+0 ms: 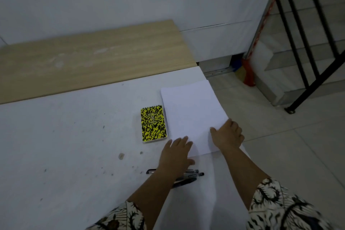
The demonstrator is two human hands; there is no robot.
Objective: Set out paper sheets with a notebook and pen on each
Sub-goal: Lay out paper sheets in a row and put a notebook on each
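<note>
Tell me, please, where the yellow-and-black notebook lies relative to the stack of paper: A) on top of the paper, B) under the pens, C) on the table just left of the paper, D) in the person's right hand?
C: the notebook lies flat on the table, beside the left edge of the paper, with neither hand holding it.

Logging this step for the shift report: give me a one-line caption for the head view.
Both hands, left hand and right hand, rest on the paper stack beside a yellow notebook, pens nearby.
</note>
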